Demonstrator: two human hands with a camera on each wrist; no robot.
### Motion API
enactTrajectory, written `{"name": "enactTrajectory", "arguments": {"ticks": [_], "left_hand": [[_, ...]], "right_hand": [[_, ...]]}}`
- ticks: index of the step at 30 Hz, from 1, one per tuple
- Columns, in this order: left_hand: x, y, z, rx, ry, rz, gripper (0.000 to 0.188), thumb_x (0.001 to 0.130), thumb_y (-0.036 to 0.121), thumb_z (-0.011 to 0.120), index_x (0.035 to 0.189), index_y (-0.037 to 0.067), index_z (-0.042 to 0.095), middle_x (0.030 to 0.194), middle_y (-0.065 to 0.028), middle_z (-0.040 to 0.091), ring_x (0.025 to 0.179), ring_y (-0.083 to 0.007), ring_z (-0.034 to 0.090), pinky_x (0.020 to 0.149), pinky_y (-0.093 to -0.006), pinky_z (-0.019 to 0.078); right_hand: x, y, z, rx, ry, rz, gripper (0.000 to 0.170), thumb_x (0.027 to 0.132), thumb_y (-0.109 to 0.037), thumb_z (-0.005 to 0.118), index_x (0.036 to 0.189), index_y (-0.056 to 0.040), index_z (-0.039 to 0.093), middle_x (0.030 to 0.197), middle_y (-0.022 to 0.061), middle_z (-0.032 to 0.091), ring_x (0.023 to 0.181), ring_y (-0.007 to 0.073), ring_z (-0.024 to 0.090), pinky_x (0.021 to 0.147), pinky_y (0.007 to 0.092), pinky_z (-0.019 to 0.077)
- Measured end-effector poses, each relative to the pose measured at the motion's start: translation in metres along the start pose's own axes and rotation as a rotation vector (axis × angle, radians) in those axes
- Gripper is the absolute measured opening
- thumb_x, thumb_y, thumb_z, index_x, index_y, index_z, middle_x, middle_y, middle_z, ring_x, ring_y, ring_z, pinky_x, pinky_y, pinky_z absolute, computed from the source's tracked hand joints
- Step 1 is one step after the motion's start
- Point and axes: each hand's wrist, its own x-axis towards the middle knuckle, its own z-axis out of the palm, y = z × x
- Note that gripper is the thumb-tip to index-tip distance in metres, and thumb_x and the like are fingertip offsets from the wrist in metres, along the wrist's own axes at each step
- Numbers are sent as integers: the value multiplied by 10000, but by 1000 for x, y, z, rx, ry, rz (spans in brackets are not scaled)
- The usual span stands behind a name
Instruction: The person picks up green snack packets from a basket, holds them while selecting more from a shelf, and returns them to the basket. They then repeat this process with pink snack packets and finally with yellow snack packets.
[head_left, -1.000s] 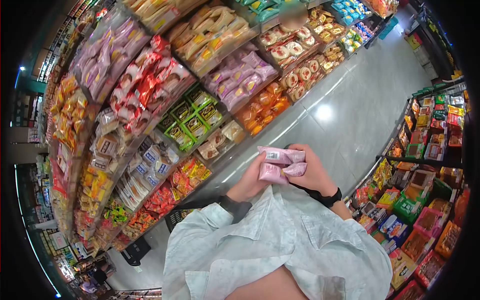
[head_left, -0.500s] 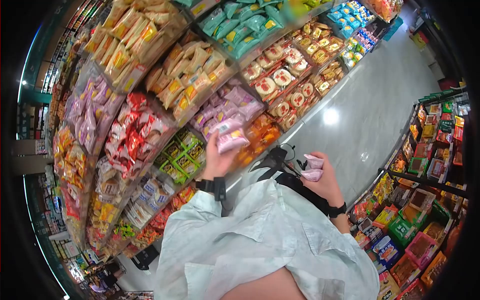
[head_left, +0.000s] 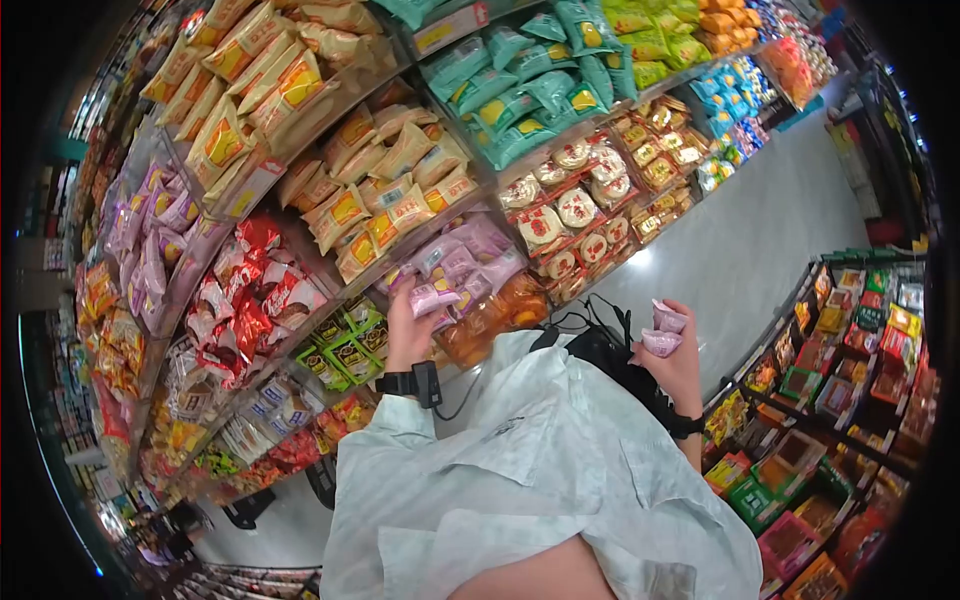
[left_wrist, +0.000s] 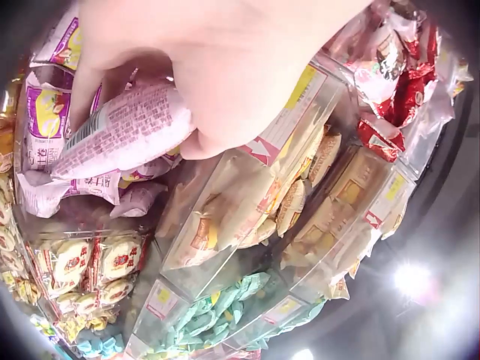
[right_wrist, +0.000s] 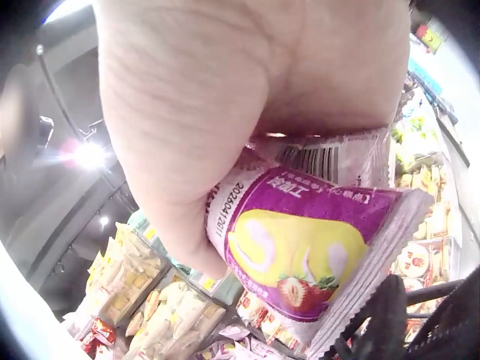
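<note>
My left hand (head_left: 405,335) reaches over the clear bin of pale purple snack packets and grips a packet (head_left: 433,299) of the same kind. Close up in the left wrist view, that packet (left_wrist: 127,129) lies between thumb and fingers, its printed back and barcode showing. More purple packets (left_wrist: 46,112) lie just beneath it. Held out over the aisle, my right hand (head_left: 676,372) grips two pale purple packets (head_left: 662,343). In the right wrist view the nearer packet (right_wrist: 292,251) shows a yellow picture with strawberries; a second packet (right_wrist: 345,157) with a barcode is partly hidden behind it.
Around the purple bin are bins of beige packets (head_left: 385,200), teal packets (head_left: 530,85), round biscuits (head_left: 575,208), orange packs (head_left: 500,315) and green packs (head_left: 345,350). A black bag (head_left: 605,350) hangs by my right hand. Another stocked shelf (head_left: 800,430) stands across the aisle.
My hands were together around the purple packets, then parted. The left hand moved left to the purple bin with its load; the right hand moved right, keeping two packets.
</note>
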Motion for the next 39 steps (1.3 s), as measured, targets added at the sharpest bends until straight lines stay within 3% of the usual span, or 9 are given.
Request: {"name": "enactTrajectory", "arguments": {"ticks": [7,14,18,19,22,26,29,32,39], "left_hand": [[2,-10,30,34,41,119,372,1039,249,615,1356,60,566,1253,-94,648,1164,-244,656,969,-434,544],[55,-78,88,227,145,726,275,1008,184,698,1207,27,593,1125,-69,639,978,-156,659,827,-303,545],[70,-105,127,1237,527,1123,382,938,274,754,1243,62,664,1201,-147,680,1157,-348,610,1035,-473,460],[72,-116,127,1321,476,1041,496,889,352,769,1312,109,680,1289,-190,650,1242,-432,539,1127,-519,372],[77,-136,124,1594,573,1033,548,883,406,752,1341,116,676,1367,-206,607,1255,-437,543,1130,-527,378],[62,-140,120,1533,581,967,560,881,416,748,1331,91,675,1379,-243,595,1269,-440,543,1135,-545,368],[14,-138,156,1406,495,855,506,919,310,767,1328,36,646,1275,-211,662,1217,-366,611,1063,-497,469],[-23,-164,195,866,73,588,483,949,236,765,1361,36,611,1268,-170,666,1177,-294,650,1020,-431,525],[-116,-197,310,1022,-526,449,750,944,185,756,1589,62,393,1356,-160,638,1204,-258,648,1043,-398,522]], "right_hand": [[65,-18,-12,-51,-217,-61,777,720,-41,879,1394,-42,493,1195,80,611,1045,165,606,916,319,530],[102,-13,-57,125,-254,-64,772,727,-33,872,1393,-41,483,1179,84,615,1025,162,610,885,316,541],[121,2,-91,98,-254,-140,766,730,-28,871,1392,-45,485,1168,77,613,1011,140,605,851,308,550],[126,5,-100,97,-257,-154,764,732,-28,871,1392,-47,487,1164,73,612,1011,134,602,843,306,551],[132,6,-128,107,-286,-99,794,731,-30,870,1418,-48,471,1202,87,606,1036,151,600,861,312,550],[138,28,-152,210,-220,-132,867,755,-21,837,1493,-68,385,1280,121,593,1128,182,609,950,338,534],[146,45,-169,363,-253,-136,887,795,3,774,1544,-80,306,1352,152,591,1254,218,596,1033,377,511],[157,39,-178,524,-383,-66,878,788,17,745,1546,-75,311,1393,168,591,1275,233,595,1051,387,513],[177,12,-152,648,-695,36,906,778,-65,731,1578,-59,308,1462,163,569,1310,253,591,1117,411,499]]}}
